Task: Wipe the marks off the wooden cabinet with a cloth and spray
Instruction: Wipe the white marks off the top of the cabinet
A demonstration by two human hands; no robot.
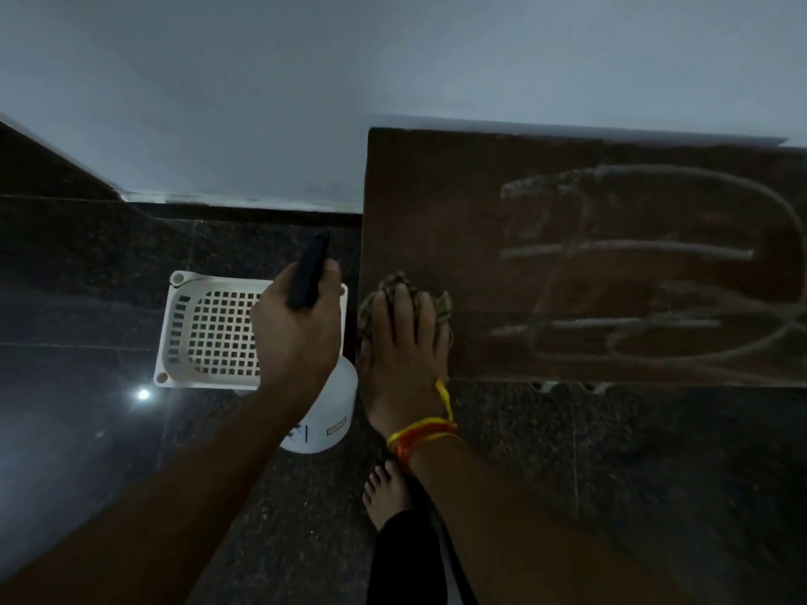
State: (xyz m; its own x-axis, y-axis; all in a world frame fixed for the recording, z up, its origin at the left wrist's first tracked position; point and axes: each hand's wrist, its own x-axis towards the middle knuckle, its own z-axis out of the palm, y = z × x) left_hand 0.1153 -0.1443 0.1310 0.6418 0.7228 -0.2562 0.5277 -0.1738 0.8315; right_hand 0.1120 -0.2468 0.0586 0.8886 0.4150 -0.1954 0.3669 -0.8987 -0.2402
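Note:
The brown wooden cabinet top (436, 203) fills the right of the view, with pale chalky marks (633, 255) scrawled across its middle and right. A crumpled patterned cloth (395, 281) lies near the cabinet's left front corner, and my right hand (404, 342) presses flat on it with straight fingers. To its left, my left hand (297, 329) grips a spray bottle by its black nozzle head (309, 272). The bottle's white body (336, 408) hangs below my hand, above the floor.
A white perforated plastic basket (205, 329) stands on the dark speckled stone floor (87, 386) left of the cabinet. A pale wall (393, 58) runs behind. My bare foot (386, 486) is beneath my right forearm, which wears orange and yellow threads (425, 434).

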